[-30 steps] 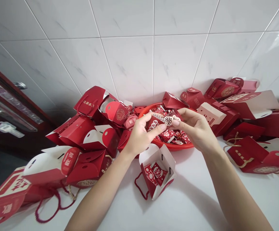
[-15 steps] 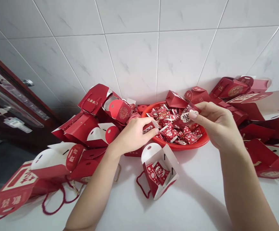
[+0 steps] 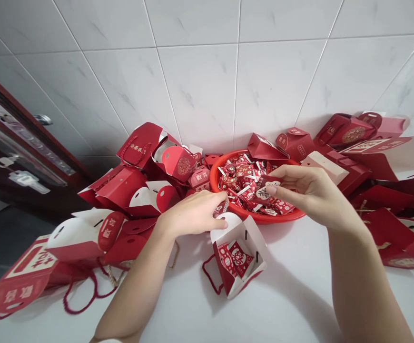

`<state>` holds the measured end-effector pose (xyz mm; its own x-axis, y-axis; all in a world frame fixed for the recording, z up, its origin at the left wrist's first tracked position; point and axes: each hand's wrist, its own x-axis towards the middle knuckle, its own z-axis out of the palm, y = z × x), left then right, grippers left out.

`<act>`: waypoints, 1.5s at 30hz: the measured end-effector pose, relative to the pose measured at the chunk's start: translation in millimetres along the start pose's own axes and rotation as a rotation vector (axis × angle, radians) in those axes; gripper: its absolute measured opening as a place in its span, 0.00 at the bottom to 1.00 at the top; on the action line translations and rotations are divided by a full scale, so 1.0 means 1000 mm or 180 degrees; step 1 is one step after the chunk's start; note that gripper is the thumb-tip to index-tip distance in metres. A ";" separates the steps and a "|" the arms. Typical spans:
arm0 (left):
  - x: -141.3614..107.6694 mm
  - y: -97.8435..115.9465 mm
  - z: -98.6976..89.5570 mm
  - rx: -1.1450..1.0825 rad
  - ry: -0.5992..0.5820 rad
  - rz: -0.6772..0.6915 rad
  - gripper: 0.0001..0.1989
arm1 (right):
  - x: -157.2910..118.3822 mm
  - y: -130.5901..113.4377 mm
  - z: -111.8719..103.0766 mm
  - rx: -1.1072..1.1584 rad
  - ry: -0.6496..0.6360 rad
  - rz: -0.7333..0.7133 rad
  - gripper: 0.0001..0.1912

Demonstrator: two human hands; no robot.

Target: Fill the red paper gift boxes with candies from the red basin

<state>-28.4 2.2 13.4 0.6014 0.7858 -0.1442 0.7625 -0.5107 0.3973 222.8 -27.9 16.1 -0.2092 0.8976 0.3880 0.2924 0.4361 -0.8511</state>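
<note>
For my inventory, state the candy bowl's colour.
The candy bowl is bright red; see head view.

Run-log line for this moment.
left hand: holds patterned packet near open box; right hand: holds maroon packet over red basin; box contents: small packets

Left hand (image 3: 192, 213): I see it pinching a dotted packet (image 3: 221, 206), partly hidden by the fingers, just above the open box's raised flap.
Right hand (image 3: 307, 193): thumb and fingers grip a dark red packet (image 3: 263, 188) over the basin.
Open box (image 3: 254, 238): stands on the white table (image 3: 278, 305); I make out at least two red sweets (image 3: 241, 258) inside, cord handle (image 3: 210, 281) at its left.
Basin (image 3: 264, 218): red, heaped with wrapped sweets (image 3: 244, 174).
Flanks: red cartons (image 3: 135, 146) crowd both sides.
Backdrop: tiled wall (image 3: 200, 81).
</note>
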 end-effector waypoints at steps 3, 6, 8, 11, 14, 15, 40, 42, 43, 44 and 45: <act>0.000 -0.001 -0.001 -0.0049 0.0093 0.0091 0.08 | -0.002 0.001 -0.015 0.0004 0.0490 -0.0042 0.10; 0.001 -0.002 -0.003 -0.0177 0.0335 0.0122 0.05 | -0.001 0.007 -0.030 -0.0161 0.0645 0.0103 0.09; 0.001 -0.002 -0.003 -0.0315 0.0528 0.0113 0.07 | 0.004 0.016 -0.033 -0.0613 0.0593 0.0290 0.09; 0.002 -0.003 -0.004 -0.0438 0.0652 0.0083 0.11 | 0.016 0.035 -0.025 -0.1820 0.0267 0.0927 0.07; 0.003 -0.004 -0.005 -0.0458 0.0607 0.0077 0.11 | 0.028 0.053 -0.006 -0.2839 -0.0781 0.1662 0.03; 0.004 -0.005 -0.004 -0.0460 0.0575 0.0094 0.12 | 0.031 0.057 0.000 -0.3008 -0.0825 0.1796 0.04; 0.006 -0.010 -0.006 -0.0871 0.0465 0.0490 0.13 | 0.023 0.079 0.005 0.0227 -0.1252 0.1103 0.17; 0.008 -0.009 -0.005 -0.0923 0.0477 0.0520 0.12 | 0.023 0.079 -0.001 0.0377 -0.0857 0.1086 0.17; 0.009 -0.008 -0.004 -0.0938 0.0503 0.0527 0.12 | 0.023 0.078 -0.005 0.0382 -0.0641 0.1061 0.16; 0.010 -0.007 -0.004 -0.0946 0.0523 0.0527 0.12 | 0.023 0.077 -0.009 0.0360 -0.0445 0.1041 0.16; 0.010 -0.006 -0.003 -0.0948 0.0532 0.0523 0.12 | 0.024 0.076 -0.012 0.0332 -0.0276 0.1017 0.16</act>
<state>-27.4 14.5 12.2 0.6439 0.7606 0.0834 0.5416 -0.5300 0.6525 251.6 27.1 -34.9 -0.2022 0.9770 0.0684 0.2600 0.1209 -0.9580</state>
